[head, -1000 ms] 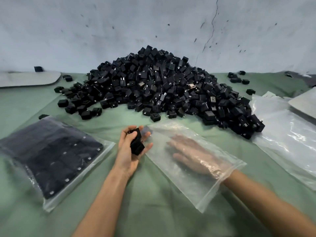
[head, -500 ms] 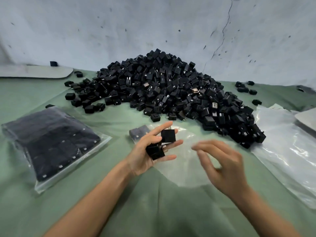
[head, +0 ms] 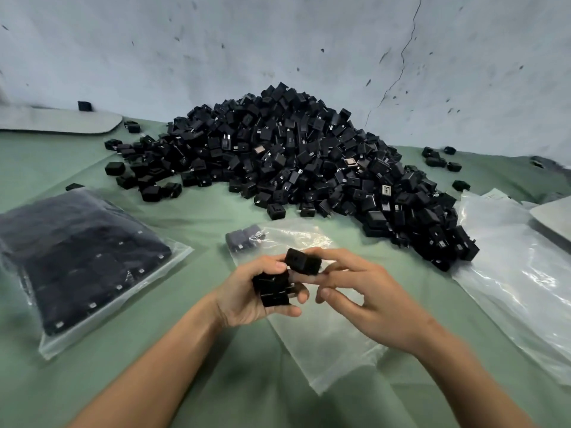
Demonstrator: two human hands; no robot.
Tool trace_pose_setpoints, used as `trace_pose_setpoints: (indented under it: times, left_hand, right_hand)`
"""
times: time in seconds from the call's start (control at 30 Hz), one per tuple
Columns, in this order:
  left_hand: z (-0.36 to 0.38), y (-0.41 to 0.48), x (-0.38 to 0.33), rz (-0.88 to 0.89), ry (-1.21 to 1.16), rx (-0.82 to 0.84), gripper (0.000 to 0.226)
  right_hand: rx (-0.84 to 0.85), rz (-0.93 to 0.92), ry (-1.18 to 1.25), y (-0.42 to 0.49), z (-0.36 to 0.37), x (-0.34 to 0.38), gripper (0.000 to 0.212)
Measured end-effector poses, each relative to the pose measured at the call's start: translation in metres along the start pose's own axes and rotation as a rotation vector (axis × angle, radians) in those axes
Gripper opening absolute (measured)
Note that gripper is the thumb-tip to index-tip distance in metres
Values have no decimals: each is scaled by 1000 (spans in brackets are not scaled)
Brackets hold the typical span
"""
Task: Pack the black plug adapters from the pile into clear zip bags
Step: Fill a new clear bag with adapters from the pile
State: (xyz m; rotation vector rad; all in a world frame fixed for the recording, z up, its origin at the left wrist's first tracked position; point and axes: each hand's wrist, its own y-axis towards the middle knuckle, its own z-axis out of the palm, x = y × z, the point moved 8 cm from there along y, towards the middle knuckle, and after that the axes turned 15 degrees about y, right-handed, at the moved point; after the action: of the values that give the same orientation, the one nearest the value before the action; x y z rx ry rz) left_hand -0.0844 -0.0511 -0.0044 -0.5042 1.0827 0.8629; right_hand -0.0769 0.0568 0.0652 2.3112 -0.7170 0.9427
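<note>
- Green cloth point(head: 154, 381) covers the table, which meets a pale grey wall point(head: 278, 41) marked by a thin crack and dark specks.
- Against that wall sits a big pile of black plug adapters point(head: 296, 156). Loose ones are scattered along its left edge, and a few stray adapters point(head: 438, 157) lie well apart at the far right.
- The left hand point(head: 247, 291) grips a small stack of adapters point(head: 273, 288), with its fingers curled beneath and its thumb up against the topmost piece.
- The right hand point(head: 370, 298) pinches that top adapter point(head: 301, 261), index finger over it and middle finger under it. The remaining fingers are loosely bent.
- Both hands hover above a clear zip bag point(head: 324, 335) that lies flat on the cloth in front of the pile.
- Two bagged adapters point(head: 244, 240) sit side by side in the far left corner of that bag.
- A filled bag point(head: 80, 257) lies to the left, packed tight with adapters in rows.
- A heap of empty bags point(head: 509, 273) lies to the right, touching the foot of the pile.
- One flat grey board point(head: 61, 122) rests at the far left beside the wall. Another board point(head: 553, 217) sits at the right edge.
</note>
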Motion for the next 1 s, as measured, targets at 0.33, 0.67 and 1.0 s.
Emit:
trace_pose_setpoints:
  times: [0.33,0.67,1.0]
  left_hand:
    - [10,1,11,-121,222,9,46]
    - [25,2,8,-51,396,31,27]
    - [23,4,20,-70,440,-78,30]
  right_hand:
    - [46,118,172,-10,-8,0,19]
    - [-69,221,49,-82,-50,-11,24]
    - [-71,438,-55,-122,-28,-39,18]
